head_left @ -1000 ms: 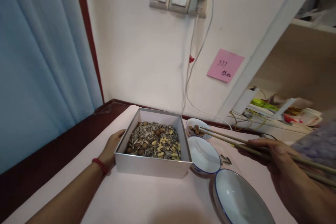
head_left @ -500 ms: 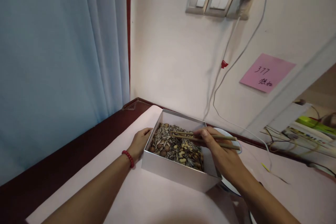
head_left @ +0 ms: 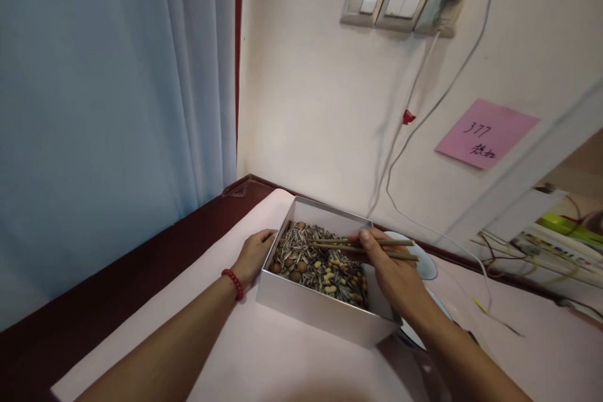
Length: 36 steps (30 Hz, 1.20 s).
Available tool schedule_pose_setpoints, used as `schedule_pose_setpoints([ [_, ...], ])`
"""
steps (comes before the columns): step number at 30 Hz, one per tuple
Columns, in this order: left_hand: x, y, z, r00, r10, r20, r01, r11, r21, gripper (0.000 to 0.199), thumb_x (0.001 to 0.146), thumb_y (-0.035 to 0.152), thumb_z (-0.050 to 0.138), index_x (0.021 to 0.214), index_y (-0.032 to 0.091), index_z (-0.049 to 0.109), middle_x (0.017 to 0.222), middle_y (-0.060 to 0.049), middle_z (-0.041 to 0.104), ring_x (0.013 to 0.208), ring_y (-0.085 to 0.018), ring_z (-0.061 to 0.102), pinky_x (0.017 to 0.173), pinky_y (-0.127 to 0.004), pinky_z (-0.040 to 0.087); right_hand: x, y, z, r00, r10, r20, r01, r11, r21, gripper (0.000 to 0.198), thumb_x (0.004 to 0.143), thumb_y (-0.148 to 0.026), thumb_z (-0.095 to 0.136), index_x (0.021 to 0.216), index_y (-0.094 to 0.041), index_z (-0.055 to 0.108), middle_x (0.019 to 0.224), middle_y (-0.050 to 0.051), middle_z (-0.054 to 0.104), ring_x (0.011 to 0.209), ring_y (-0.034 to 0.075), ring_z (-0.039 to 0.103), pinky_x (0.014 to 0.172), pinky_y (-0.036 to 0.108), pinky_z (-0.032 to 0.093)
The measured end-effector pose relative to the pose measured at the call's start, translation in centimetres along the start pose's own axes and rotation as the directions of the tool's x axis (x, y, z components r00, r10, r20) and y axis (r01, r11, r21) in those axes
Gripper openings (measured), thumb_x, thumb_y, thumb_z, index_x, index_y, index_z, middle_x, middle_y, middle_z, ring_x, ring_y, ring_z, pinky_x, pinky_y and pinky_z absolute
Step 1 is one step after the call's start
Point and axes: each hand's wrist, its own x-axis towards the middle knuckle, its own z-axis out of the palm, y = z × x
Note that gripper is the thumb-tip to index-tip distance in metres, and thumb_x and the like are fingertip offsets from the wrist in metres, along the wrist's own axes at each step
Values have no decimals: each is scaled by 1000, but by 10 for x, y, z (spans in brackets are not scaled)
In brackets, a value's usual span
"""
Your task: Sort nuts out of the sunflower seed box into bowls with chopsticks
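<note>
Right hand (head_left: 391, 270) clamped on chopsticks (head_left: 362, 246), tips over seed-and-nut mix (head_left: 315, 260) in white box (head_left: 325, 314); left hand (head_left: 252, 255), fingers curled, braces box's left wall.

Two hands are showing, a left hand (head_left: 253, 255) and a right hand (head_left: 393, 273). Two chopsticks (head_left: 351, 246) are poking into one box (head_left: 325, 314). Two switches (head_left: 389, 1) and one pink note (head_left: 487, 134) are hanging on the wall.
</note>
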Motion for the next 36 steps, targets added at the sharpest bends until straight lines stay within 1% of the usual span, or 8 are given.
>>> schedule_pose_setpoints([
  [6, 2, -1, -2, 1000, 21, -2, -21, 1000, 16, 43, 73, 47, 79, 103, 16, 76, 68, -3, 73, 55, -21, 66, 49, -28, 49, -29, -12, -22, 993, -17, -115, 19, 1000, 19, 48, 92, -68, 60, 97, -22, 77, 111, 10, 78, 102, 29, 76, 98, 45, 61],
  [10, 3, 1, -3, 1000, 18, 9, -19, 999, 26, 45, 70, 45, 81, 104, 16, 73, 69, -2, 73, 51, -18, 63, 47, -27, 48, -64, -20, -60, 963, -27, -269, 46, 997, 65, 43, 90, -65, 65, 96, -25, 78, 104, 8, 80, 95, 29, 79, 90, 42, 65],
  [16, 0, 11, -1, 999, 6, 32, -7, 999, 45, 62, 60, 47, 87, 108, 14, 69, 78, -4, 77, 64, -23, 70, 52, -27, 51, -123, 4, -138, 793, 7, -609, 22, 999, 40, 35, 93, -59, 63, 98, -28, 77, 107, 7, 78, 105, 34, 76, 113, 58, 50],
  [19, -6, 18, 3, 1000, -5, 24, 4, 998, 65, 69, 55, 48, 89, 111, 14, 68, 78, -3, 77, 68, -24, 71, 53, -27, 50, -146, 25, -166, 724, 91, -684, -8, 992, 123, 35, 92, -60, 63, 94, -26, 75, 101, 5, 79, 103, 33, 77, 118, 57, 44],
  [24, -12, 26, 8, 999, -30, 11, 29, 997, 71, 78, 50, 51, 90, 114, 15, 66, 71, 0, 75, 75, -27, 72, 52, -25, 47, -166, 40, -184, 610, 272, -744, -217, 961, 174, 51, 81, -72, 66, 98, -24, 75, 95, 10, 81, 100, 36, 78, 115, 58, 45],
  [26, -10, 25, 6, 1000, -25, 6, 24, 997, 70, 77, 46, 50, 92, 110, 16, 67, 71, 0, 75, 76, -27, 72, 54, -26, 47, -167, 38, -184, 626, 234, -744, -154, 972, 176, 46, 82, -69, 69, 96, -25, 76, 97, 7, 80, 99, 32, 78, 114, 50, 49],
  [30, -2, 19, 1, 999, 6, 33, -8, 998, 64, 69, 46, 45, 94, 103, 17, 66, 76, -1, 77, 74, -26, 71, 56, -27, 50, -156, 28, -172, 713, 75, -697, 63, 983, 171, 31, 90, -56, 70, 91, -26, 78, 99, 2, 77, 95, 23, 79, 102, 32, 60],
  [36, -7, 16, 2, 998, 46, 45, -49, 996, 70, 54, 61, 44, 87, 103, 16, 68, 71, -1, 73, 52, -17, 61, 50, -26, 48, -121, -2, -130, 832, 22, -554, 82, 983, 162, 34, 90, -58, 69, 96, -27, 79, 101, 6, 79, 95, 23, 79, 80, 21, 65],
])
